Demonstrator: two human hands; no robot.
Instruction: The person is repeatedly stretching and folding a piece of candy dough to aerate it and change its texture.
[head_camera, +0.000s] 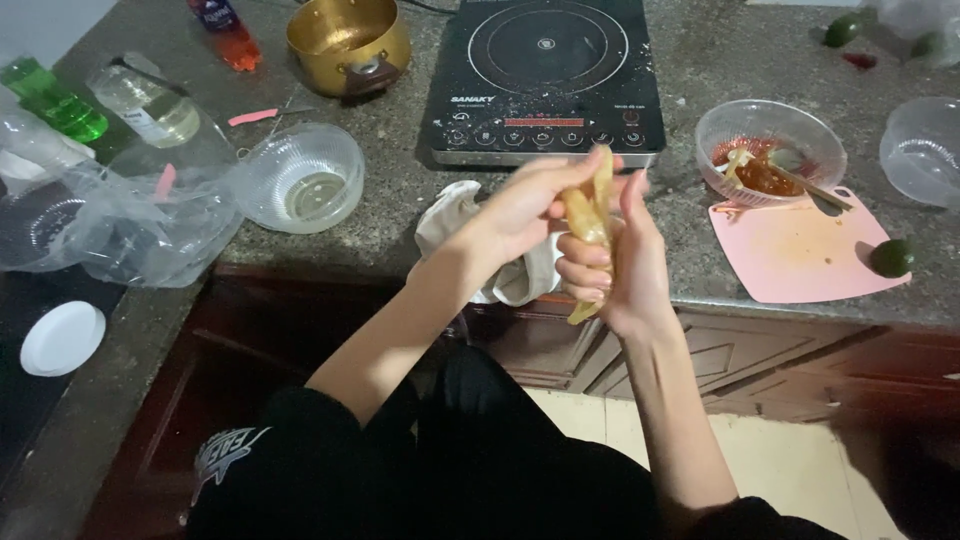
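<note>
Left hand (520, 205) and right hand (615, 265) clasp a yellowish food strip (590, 215)

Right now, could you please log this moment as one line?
left hand: grips yellowish strip | right hand: grips same strip | behind: induction cooktop

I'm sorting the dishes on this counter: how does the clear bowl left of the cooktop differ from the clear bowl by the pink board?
The left clear bowl lies tipped on its side; the right clear bowl stands upright. The left one looks empty of food; the right one holds reddish sauce and a utensil. The left one sits beside a plastic bag, the right one touches the pink cutting board. Both are clear.
</note>
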